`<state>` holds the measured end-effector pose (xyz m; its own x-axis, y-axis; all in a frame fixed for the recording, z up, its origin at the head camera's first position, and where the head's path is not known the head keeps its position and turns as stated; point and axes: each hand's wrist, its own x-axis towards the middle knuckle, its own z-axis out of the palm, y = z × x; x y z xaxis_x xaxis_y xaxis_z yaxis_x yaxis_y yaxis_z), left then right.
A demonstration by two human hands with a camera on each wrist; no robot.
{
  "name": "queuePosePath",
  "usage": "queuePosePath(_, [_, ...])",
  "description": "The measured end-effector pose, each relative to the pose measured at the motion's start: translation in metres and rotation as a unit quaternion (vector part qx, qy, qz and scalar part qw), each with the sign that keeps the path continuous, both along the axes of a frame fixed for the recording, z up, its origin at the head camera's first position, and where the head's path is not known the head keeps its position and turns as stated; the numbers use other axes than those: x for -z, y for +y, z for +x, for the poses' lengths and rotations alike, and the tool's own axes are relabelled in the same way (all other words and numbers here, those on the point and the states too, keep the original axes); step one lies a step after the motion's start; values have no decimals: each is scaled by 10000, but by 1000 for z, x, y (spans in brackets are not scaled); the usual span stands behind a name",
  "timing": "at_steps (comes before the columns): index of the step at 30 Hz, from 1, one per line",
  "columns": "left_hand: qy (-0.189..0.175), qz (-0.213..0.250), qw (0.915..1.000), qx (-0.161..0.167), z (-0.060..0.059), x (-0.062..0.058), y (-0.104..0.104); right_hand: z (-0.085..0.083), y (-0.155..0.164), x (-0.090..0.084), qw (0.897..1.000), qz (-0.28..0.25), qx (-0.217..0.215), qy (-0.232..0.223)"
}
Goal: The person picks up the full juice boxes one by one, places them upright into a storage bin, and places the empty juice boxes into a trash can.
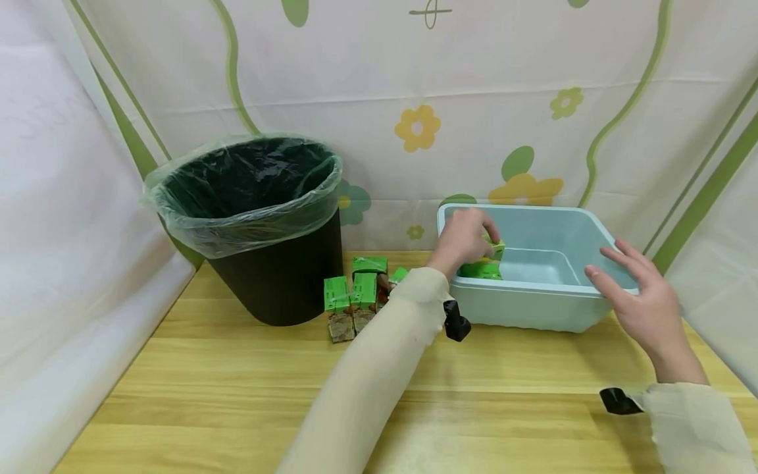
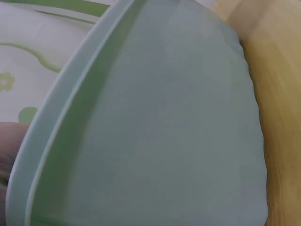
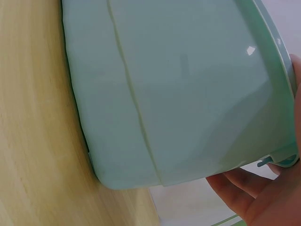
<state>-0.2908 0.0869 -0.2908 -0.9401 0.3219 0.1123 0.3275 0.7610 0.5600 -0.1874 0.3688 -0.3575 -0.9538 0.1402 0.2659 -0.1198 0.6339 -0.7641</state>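
Note:
A light blue-green plastic tub [image 1: 521, 306] stands on the wooden table at the right. My left hand [image 1: 464, 238] reaches over its left front rim and pinches a small green box [image 1: 499, 250] inside it. Below that box, another green packet [image 1: 482, 270] lies on the tub floor. My right hand [image 1: 648, 303] holds the tub's right front corner, thumb over the rim; in the right wrist view some of its fingers [image 3: 237, 190] lie against the outside of the end wall. The left wrist view mostly shows the tub's outer wall [image 2: 164, 117], with only a sliver of hand at its edge.
A black trash bin [image 1: 278, 276] with a translucent green liner [image 1: 249, 234] stands at the left. Several green-and-brown packets [image 1: 364, 289] lie between bin and tub, partly hidden by my left sleeve. A patterned curtain [image 1: 379, 118] hangs behind.

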Motion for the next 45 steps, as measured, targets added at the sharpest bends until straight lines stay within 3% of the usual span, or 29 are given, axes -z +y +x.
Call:
queuePosePath(4, [-106,-11,9999,31,1,1,0,0,-1,0,10000,3,-11,-6])
queuePosePath(12, [-171,1129,9934,72,4,0,-6,0,-1,-1,10000,0,-15,24])
queuePosePath(21, [-108,2471,9688,171,11,-2,-20,0,-1,0,10000,22,-16,-2])
queuePosePath(28, [152,2603,9649,307,26,-17,-40,0,-1,1,10000,-31,5,-21])
queuePosePath(33, [462,2713,9612,178,40,-18,-52,1,0,1,10000,-81,18,-4])
queuePosePath(36, [474,2967,9538,16,48,-17,-63,2,0,1,10000,-81,22,-17])
queuePosePath(43, [-26,3874,9197,-645,70,-10,-92,0,-1,1,10000,-75,36,-42])
queuePosePath(45, [-96,3901,9174,-786,77,-6,-99,0,-2,1,9999,-98,41,-55])
